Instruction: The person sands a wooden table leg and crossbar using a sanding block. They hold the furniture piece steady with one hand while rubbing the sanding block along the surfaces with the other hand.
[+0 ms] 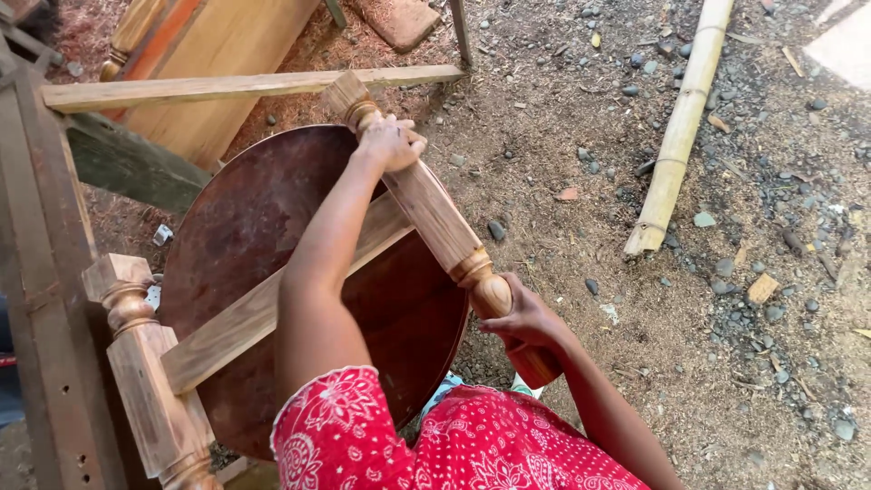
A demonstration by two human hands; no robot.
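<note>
Bamboo pole (679,127) on gravel, wooden plank (245,86), scattered pebbles (726,268)

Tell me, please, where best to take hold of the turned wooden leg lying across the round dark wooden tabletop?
Probably by the turned wooden leg at its two ends, from above. It lies diagonally, with a square middle and narrower turned ends; the left hand wraps the far end, the right hand the near one.

The single head-worn camera looks steeply down, close over the round tabletop (263,236) and gravel ground (726,272).
</note>
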